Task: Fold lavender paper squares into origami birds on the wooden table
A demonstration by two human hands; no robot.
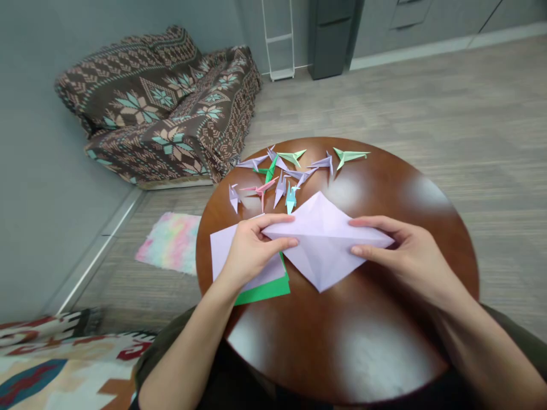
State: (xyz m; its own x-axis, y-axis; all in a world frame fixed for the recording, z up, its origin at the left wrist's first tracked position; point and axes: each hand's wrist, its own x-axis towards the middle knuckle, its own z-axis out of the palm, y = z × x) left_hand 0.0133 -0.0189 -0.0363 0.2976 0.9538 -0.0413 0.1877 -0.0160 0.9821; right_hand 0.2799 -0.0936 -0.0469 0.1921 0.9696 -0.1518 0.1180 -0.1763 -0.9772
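Note:
A creased lilac sheet of origami paper (320, 245) is held up between my two hands, over the middle of the round table. My left hand (254, 245) pinches its left corner between thumb and fingers. At the opposite corner, my right hand (395, 245) grips it the same way. A fold line runs across the sheet from one hand to the other. Under and beside my left hand lies a stack of flat square paper, lilac (220, 250) on top and green (265, 291) below. My left hand partly covers that stack.
Several folded paper cranes in lilac, green, pink (261, 188) and blue (291, 198) lie at the far side of the brown round table (410, 205). A sofa (171, 114) with a patterned throw stands beyond, at left. A pastel fluffy rug (171, 242) lies on the floor.

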